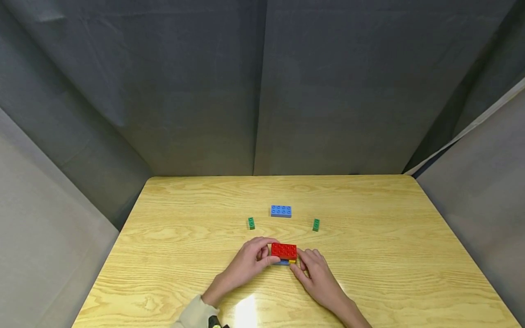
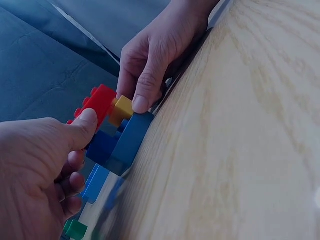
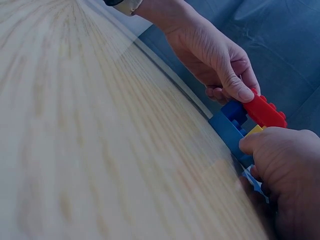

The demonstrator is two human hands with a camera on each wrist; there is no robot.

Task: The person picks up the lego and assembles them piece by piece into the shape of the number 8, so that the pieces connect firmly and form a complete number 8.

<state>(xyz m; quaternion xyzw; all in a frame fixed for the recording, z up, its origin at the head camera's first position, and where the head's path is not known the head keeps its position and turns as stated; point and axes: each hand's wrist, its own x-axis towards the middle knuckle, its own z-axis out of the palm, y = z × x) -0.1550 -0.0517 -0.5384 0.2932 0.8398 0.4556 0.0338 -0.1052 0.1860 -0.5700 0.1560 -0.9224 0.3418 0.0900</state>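
A red brick (image 1: 284, 250) forms the top of a small stack at the table's front middle. Beneath it are a yellow brick (image 2: 121, 111) on the right and a dark blue brick (image 2: 101, 148) on the left. Both stand on a longer blue brick (image 2: 134, 140), with a gap between them. My left hand (image 1: 248, 262) pinches the red brick at its left end, thumb on the near side. At the stack's right end, my right hand (image 1: 320, 278) grips the long blue brick, its thumb by the yellow brick. Whether red is fully seated I cannot tell.
Behind the stack lies another blue brick (image 1: 281, 211). A small green brick (image 1: 251, 223) lies to its left and a second green brick (image 1: 316, 225) to its right. Grey curtains (image 1: 205, 114) hang around the wooden table (image 1: 172, 237).
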